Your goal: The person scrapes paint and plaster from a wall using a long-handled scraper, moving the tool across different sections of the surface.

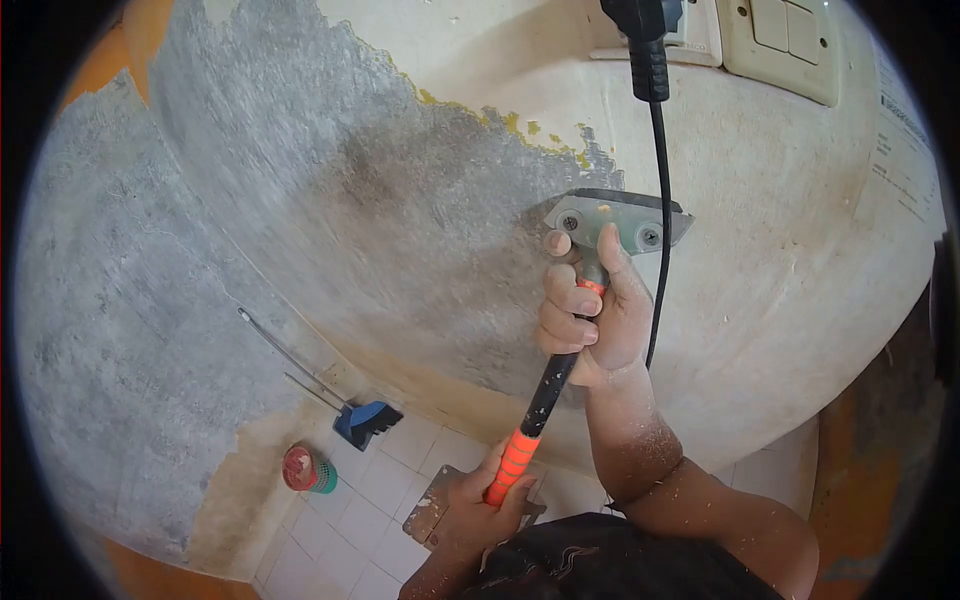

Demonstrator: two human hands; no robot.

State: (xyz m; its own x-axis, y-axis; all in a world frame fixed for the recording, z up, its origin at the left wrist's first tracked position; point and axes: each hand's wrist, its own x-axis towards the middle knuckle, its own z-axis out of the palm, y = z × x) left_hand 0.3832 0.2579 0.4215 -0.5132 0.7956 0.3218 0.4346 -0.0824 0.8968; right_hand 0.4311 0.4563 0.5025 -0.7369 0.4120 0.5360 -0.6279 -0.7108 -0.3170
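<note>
Both of my hands hold a long-handled scraper (545, 395) with a black shaft and orange grip sections. My right hand (615, 315) is closed around the shaft just below the head, its thumb laid up against the metal. Lower down, my left hand (488, 510) wraps the orange grip at the handle's end. The wide blade (625, 203) lies at the wall, close to the ragged border between bare grey plaster (400, 210) and cream paint (760, 200). A black power cord (661, 180) hangs across the right part of the scraper head. Pale dust covers my right hand and forearm.
Above the scraper are a plug (648, 50) in a wall socket and a light switch (785, 35). On the tiled floor (365, 510) stand a blue dustpan (366, 422) and a red and green container (310, 470). A worn brown board or stool (430, 505) lies beneath my left hand.
</note>
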